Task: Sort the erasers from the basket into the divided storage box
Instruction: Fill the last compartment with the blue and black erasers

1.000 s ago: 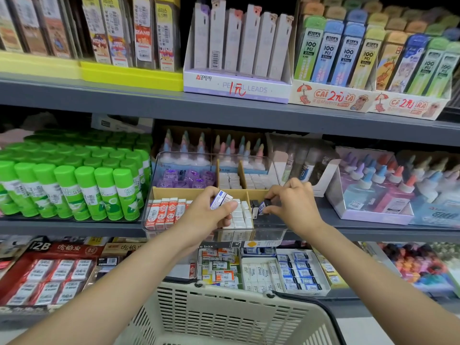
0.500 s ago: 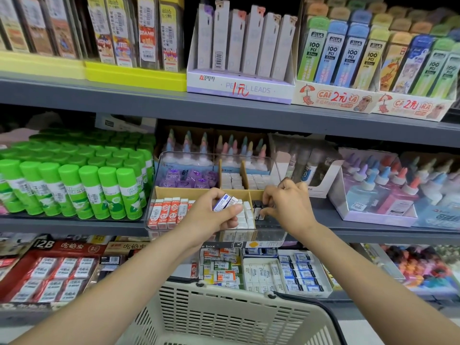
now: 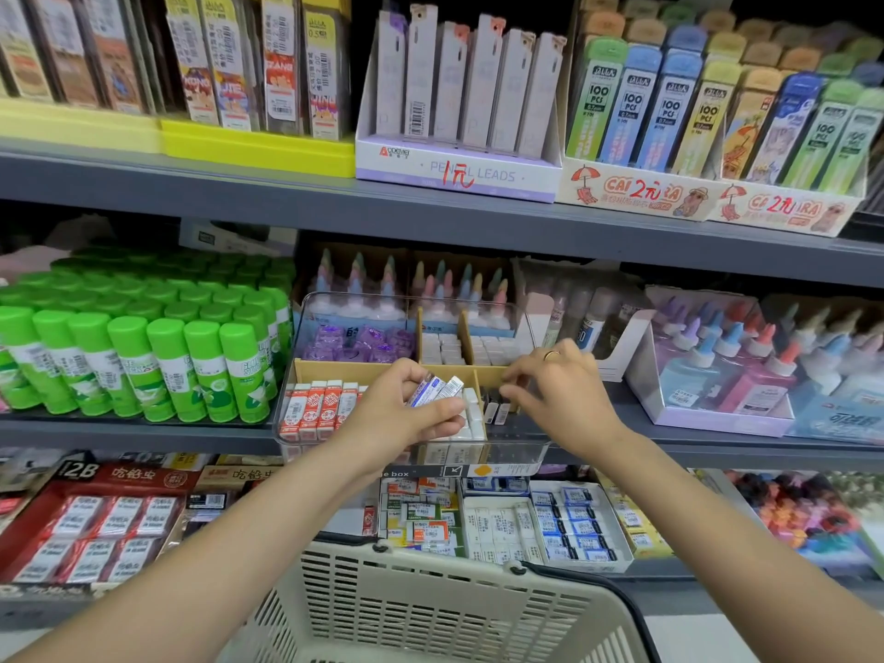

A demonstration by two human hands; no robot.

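Right hand (image 3: pixel 555 390) lowered, left hand (image 3: pixel 406 413) gripping erasers (image 3: pixel 436 389)

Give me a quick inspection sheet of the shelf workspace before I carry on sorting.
Surface: grey middle shelf, stocked.
Job's things: clear divided storage box on the shelf, holding red-sleeved erasers, white erasers, purple items; basket below.
Clutter: green glue sticks, glue bottles.
Grippers: left hand holds blue-sleeved erasers; right hand with curled fingers at the dark erasers.
Cables: nothing seen.
Surroundings: pencil-lead packs above.
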